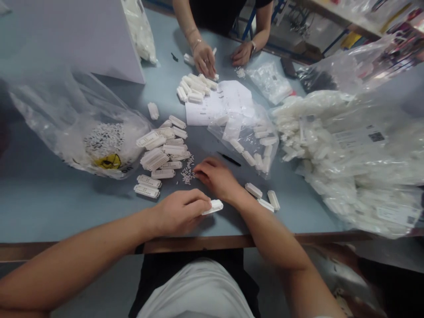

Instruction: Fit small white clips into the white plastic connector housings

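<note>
My left hand (182, 210) is closed around a white plastic connector housing (214, 206), whose right end sticks out past the fingers near the table's front edge. My right hand (213, 174) reaches to a small heap of tiny white pins (187, 176). Its fingertips touch the heap's right side, bent close together; whether a pin is between them is too small to see. Left of the heap lies a pile of white slotted housings (155, 158). Several more housings (253, 190) rest right of my right forearm.
A clear bag of tiny pins (105, 140) stands at left. A black pen (229, 159), a paper sheet (198, 114) and a bag of housings (247, 157) lie mid-table. Large filled bags (351, 145) crowd the right. Opposite, a co-worker's hands (204, 59) handle white parts.
</note>
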{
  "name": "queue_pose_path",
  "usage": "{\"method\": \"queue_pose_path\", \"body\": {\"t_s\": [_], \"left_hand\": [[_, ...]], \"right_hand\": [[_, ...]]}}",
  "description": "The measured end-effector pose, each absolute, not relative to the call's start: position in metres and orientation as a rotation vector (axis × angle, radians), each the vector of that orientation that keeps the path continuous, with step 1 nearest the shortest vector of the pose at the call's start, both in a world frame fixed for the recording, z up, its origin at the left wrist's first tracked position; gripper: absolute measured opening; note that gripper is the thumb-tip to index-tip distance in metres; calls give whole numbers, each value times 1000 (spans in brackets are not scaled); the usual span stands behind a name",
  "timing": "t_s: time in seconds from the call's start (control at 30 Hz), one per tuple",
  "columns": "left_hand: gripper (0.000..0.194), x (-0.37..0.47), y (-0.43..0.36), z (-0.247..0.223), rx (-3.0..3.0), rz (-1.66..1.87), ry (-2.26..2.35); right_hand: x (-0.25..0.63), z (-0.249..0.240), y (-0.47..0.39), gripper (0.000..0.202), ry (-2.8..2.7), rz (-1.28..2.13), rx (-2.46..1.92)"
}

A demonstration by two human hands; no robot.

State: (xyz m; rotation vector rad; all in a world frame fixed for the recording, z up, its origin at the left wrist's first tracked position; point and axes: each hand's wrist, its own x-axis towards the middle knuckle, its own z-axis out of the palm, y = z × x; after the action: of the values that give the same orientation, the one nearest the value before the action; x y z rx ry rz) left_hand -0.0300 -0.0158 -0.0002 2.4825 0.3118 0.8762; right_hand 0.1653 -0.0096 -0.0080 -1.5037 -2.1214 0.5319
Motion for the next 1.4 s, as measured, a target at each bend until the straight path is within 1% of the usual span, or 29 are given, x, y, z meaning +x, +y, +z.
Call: {"method": "queue_pose_path", "body": {"t_s": [0.1, 0.33, 0.53, 0.7, 0.83, 0.97, 1.07, 1.17, 1.27, 1.4], "left_hand": [[14, -31, -15, -1, 2483, 818, 363], [14, -29, -14, 0, 2465, 890, 373], [15, -29, -12, 3, 2453, 868, 379], [13, -28, -13, 3, 2440, 859, 377], [14, -27, -12, 4, 2387, 890, 396], [4, -27, -7, 8, 2370, 934, 667], [12, -26, -2, 11, 2327, 879, 954], [16, -25, 1, 13, 2245, 835, 1093], [15, -24, 2, 15, 2210, 827, 1115], [12, -23, 2, 17, 2208, 823, 1107]], "right_hand": [[158, -12, -9, 14, -2303, 337, -1592], [164, -12, -13, 19, -2368, 145, -1598], [165, -12, -11, 17, -2361, 204, -1567], [163, -13, -9, 19, -2441, 156, -1542], [167, -13, -8, 21, -2351, 164, -1538], [181, -3, -13, 17, -1987, 411, -1551], [190, 10, -21, 15, -1727, 571, -1570], [193, 21, -31, 9, -1609, 627, -1547], [190, 27, -38, 9, -1723, 570, -1469], [185, 28, -40, 14, -1917, 386, -1384]]}}
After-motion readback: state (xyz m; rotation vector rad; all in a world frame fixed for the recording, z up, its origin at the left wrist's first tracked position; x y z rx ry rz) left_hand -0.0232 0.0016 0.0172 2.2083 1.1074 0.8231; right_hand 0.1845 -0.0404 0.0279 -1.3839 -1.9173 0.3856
